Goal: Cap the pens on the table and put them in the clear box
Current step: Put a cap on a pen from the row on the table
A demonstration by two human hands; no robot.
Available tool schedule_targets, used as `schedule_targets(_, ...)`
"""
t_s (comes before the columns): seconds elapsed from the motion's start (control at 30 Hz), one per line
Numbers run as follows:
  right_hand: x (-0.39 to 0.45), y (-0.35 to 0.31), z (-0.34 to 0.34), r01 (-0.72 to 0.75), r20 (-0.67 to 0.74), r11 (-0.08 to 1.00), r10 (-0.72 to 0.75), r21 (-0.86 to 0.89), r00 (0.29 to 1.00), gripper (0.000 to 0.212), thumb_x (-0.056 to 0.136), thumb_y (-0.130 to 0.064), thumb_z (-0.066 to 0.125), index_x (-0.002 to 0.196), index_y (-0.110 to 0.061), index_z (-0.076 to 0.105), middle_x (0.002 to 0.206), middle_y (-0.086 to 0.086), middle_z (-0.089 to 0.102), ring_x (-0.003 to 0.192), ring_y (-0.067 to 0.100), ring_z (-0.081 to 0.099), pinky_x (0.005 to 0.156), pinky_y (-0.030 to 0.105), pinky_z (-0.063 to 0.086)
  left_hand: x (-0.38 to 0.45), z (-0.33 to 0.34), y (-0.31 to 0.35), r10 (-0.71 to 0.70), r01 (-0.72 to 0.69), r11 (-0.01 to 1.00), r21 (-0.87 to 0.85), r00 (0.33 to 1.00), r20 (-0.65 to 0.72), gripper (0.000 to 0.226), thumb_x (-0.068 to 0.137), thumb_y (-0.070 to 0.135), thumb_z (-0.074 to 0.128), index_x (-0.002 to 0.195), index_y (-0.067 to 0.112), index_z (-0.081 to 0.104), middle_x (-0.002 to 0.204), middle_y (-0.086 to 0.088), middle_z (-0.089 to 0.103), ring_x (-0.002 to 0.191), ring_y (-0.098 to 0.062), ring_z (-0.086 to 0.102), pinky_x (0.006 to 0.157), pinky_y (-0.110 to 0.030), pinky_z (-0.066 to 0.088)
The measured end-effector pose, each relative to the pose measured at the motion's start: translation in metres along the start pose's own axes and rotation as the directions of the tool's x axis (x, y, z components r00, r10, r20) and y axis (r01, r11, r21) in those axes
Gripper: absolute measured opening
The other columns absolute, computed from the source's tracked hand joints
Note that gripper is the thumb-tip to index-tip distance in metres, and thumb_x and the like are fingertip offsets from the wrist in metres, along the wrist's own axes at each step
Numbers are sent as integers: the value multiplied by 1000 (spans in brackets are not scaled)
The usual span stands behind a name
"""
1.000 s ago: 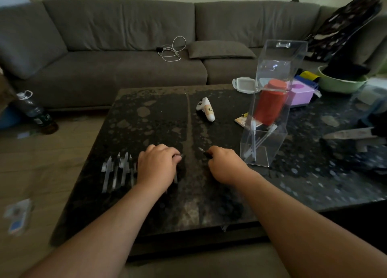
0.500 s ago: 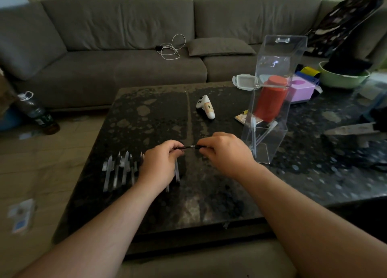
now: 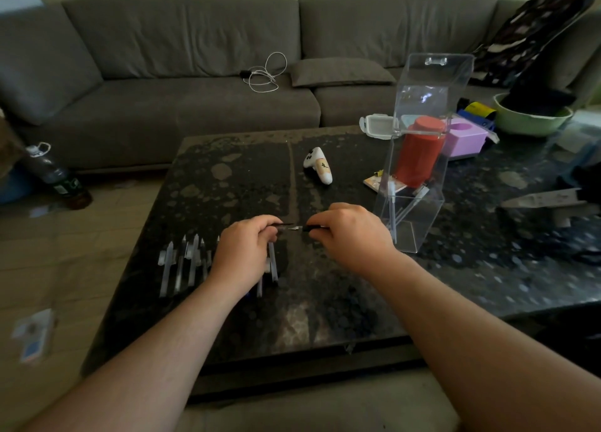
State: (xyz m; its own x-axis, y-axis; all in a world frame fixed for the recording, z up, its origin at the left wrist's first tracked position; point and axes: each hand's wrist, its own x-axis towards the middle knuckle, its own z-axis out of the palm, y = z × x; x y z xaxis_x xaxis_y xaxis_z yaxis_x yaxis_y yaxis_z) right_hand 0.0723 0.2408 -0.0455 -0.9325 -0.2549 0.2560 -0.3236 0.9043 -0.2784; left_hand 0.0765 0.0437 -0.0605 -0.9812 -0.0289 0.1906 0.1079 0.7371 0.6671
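Note:
My left hand [image 3: 247,252] pinches a thin dark cap [image 3: 282,225] that points right. My right hand [image 3: 351,236] pinches a pen [image 3: 307,227] whose pale tip points left at the cap. The two are nearly touching, just above the black table [image 3: 325,308]. Several uncapped clear pens [image 3: 179,265] lie in a row left of my left hand, and a few more are partly hidden under it. The tall clear box [image 3: 419,171] stands open-topped right of my right hand, with a couple of pens [image 3: 393,210] leaning inside.
A red canister [image 3: 419,151] stands behind the clear box, beside a purple box [image 3: 465,138] and a white lidded container [image 3: 377,125]. A small white toy [image 3: 318,164] lies mid-table. A green bowl [image 3: 530,122] sits far right. A grey sofa [image 3: 195,89] lies beyond, and a bottle [image 3: 55,177] stands on the floor.
Both hands lifted off the table surface and came together in the middle. The cap and the pen now face each other tip to tip.

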Motion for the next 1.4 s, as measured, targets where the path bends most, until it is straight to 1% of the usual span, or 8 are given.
schedule_targets(0.23, 2, -4, 6, 14, -6, 1000, -14, 1, 1000, 16, 96, -42, 65, 107, -35, 75, 95, -9, 65, 96, 19, 62, 78, 46, 57, -3, 2, 1, 30, -31, 999, 12, 991, 132, 30, 108, 25, 50, 129, 34, 70, 98, 16, 69, 96, -4, 60, 85, -27, 45)
schedule_targets(0.37, 3, -3, 10, -8, -4, 1000, 8, 6, 1000, 17, 96, -43, 67, 105, -31, 75, 94, -8, 67, 95, 17, 62, 80, 45, 57, -4, 1, 1, 62, -73, 994, 82, 989, 138, 35, 104, 24, 59, 138, 31, 65, 125, 7, 68, 117, -13, 59, 92, -22, 37)
schedule_targets(0.63, -1, -13, 12, 3, -80, 996, 4, 91, 997, 14, 96, -34, 69, 101, -23, 77, 90, -4, 68, 89, 19, 62, 76, 41, 55, 0, -5, 5, 192, -195, 963, 186, 981, 33, 29, 101, 15, 62, 125, 25, 75, 109, -3, 73, 106, -19, 61, 81, -21, 35)
schedule_targets(1.03, -5, -18, -11, 51, -92, 994, -43, 97, 995, 22, 100, -45, 53, 113, -37, 68, 96, -8, 69, 98, 20, 56, 84, 49, 53, -9, 3, 13, 226, -225, 974, 17, 973, -46, 24, 99, 34, 67, 122, 30, 69, 95, 17, 69, 92, -5, 62, 80, -27, 49)
schedule_targets(1.1, -4, -14, -45, 102, -304, 977, -41, 187, 952, 16, 100, -33, 60, 113, -30, 70, 96, -13, 65, 95, 3, 53, 87, 33, 51, -10, 4, 20, 211, -211, 977, -40, 977, -13, 28, 101, 38, 62, 128, 32, 64, 98, 20, 67, 93, 0, 59, 80, -22, 46)
schedule_targets(1.17, -6, -6, -86, 157, -594, 943, 52, 294, 803, 14, 97, -18, 66, 109, -24, 69, 100, -10, 61, 88, -2, 53, 81, 19, 46, -13, 7, 25, 234, -233, 972, -33, 971, 37, 31, 103, 40, 57, 132, 32, 61, 101, 21, 64, 93, 3, 56, 76, -11, 38)
schedule_targets(1.27, -12, 21, -116, 98, -750, 903, 282, 418, 599, 22, 94, -15, 64, 103, -32, 57, 104, -4, 61, 92, 13, 61, 79, 27, 52, -18, 14, 31, 270, -271, 963, 1, 959, 82, 30, 104, 41, 56, 133, 34, 61, 93, 28, 55, 99, 2, 53, 82, -12, 40)
schedule_targets(1.4, -24, 56, -95, -193, -548, 888, 416, 417, 726, 17, 98, -18, 66, 111, -27, 59, 105, -6, 66, 93, 12, 64, 85, 41, 58, -20, 21, 34, 309, -311, 950, -2, 943, 120, 31, 102, 41, 58, 132, 34, 62, 93, 30, 53, 105, 0, 53, 88, -25, 48)
